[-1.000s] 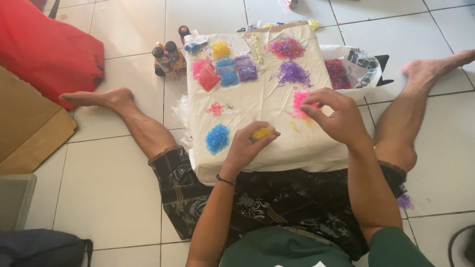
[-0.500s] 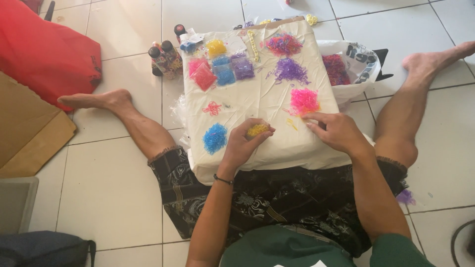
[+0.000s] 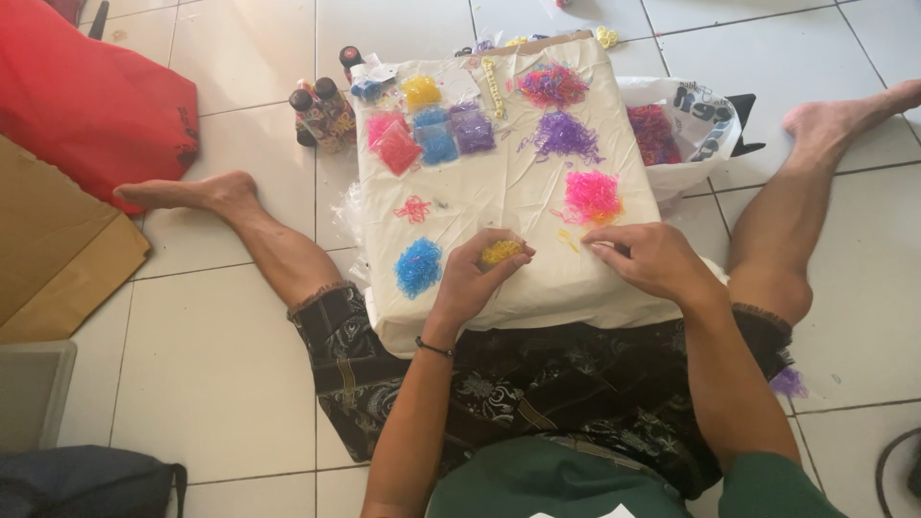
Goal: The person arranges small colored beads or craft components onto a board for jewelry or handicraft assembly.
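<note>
So the person was sitting on the tiled floor (image 3: pixel 211 384) with legs spread around a white cloth-covered box (image 3: pixel 499 192) that served as the worktop. The left hand (image 3: pixel 477 273) was curled shut around a small clump of yellow bands (image 3: pixel 501 252) near the worktop's near edge, knuckles up, wrist bent and forearm coming straight up from the lap. The right hand (image 3: pixel 650 259) sat just beside it toward the near right corner, palm down, fingers pinched together on the cloth over a few loose yellow bits (image 3: pixel 568 240); couldn't tell if anything was actually held between them. A blue pile (image 3: pixel 419 266) lay just left of the left hand, and a pink pile (image 3: pixel 592 196) sat right above the right hand. Further back there was a purple pile (image 3: pixel 566 136), a small red scrap (image 3: pixel 414 208), and little bags (image 3: pixel 432 134) of sorted colours along the far edge. Small bottles (image 3: pixel 321 115) stood on the floor off the far left corner.
</note>
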